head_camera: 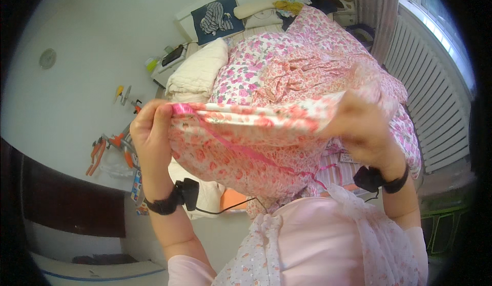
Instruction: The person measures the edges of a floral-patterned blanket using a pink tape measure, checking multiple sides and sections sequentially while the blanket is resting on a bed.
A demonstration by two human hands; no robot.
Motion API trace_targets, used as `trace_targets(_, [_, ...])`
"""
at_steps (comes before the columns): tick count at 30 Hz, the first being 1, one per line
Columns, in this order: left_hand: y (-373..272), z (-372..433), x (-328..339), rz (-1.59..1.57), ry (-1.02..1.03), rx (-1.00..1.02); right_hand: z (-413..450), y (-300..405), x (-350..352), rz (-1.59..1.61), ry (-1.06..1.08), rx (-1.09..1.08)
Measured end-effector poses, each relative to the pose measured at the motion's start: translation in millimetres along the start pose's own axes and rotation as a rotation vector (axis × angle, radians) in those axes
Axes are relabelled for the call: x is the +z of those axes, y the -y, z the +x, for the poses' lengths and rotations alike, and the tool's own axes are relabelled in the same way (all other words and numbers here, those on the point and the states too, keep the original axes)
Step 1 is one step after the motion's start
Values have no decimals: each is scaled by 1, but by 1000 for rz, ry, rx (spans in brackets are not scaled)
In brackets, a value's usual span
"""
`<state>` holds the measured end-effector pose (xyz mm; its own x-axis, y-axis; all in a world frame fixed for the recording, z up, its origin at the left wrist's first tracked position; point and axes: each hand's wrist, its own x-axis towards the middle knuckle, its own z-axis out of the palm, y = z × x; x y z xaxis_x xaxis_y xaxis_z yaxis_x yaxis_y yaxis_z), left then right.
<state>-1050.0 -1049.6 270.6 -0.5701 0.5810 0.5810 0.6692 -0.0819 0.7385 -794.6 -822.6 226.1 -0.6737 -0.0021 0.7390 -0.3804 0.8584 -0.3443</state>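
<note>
A floral fabric piece (238,151) in white, pink and coral is stretched across in front of me. My left hand (152,122) pinches its upper left edge, beside a shiny pink ribbon (183,109). A longer pink ribbon strip (238,150) runs slantwise down over the cloth. At the right end, my right hand (359,126) is closed on the fabric, blurred by motion, its fingertips unclear. The cloth sags between the hands, and its lower part hangs near my body. Each wrist wears a black strap with a small device.
Beyond the cloth stands a bed with a flowered quilt (246,61), crumpled coral-print cloth (303,72) and a folded cream quilt (200,70). A white radiator (426,90) lines the right side. Orange-handled tools (98,155) hang on the left wall, near a bedside table (169,69).
</note>
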Motion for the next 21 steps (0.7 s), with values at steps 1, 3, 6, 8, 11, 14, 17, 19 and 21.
trace_targets(1, [1,6,-3,-24,30,-20,-12,3,16,-73,160,78])
trace_targets(3, [-5,15,5,-32,95,-88,-32,-1,41,-12,286,124])
trace_targets(6, [-5,22,17,-93,163,-142,-36,-9,71,-171,399,262])
trace_targets(8, [-12,20,34,-123,180,-127,-35,-17,87,-94,313,343])
trace_targets(11, [-19,18,49,-130,226,-126,-33,-31,116,19,143,398])
trace_targets(14, [-25,17,62,-108,230,-116,-30,-39,137,277,157,525])
trace_targets(17, [-21,18,60,-52,257,-78,-36,-49,135,322,45,540])
trace_targets(19, [-15,18,52,7,289,-122,-45,-67,118,236,18,524])
trace_targets(21, [-8,13,44,66,321,-165,-51,-82,97,67,-32,477])
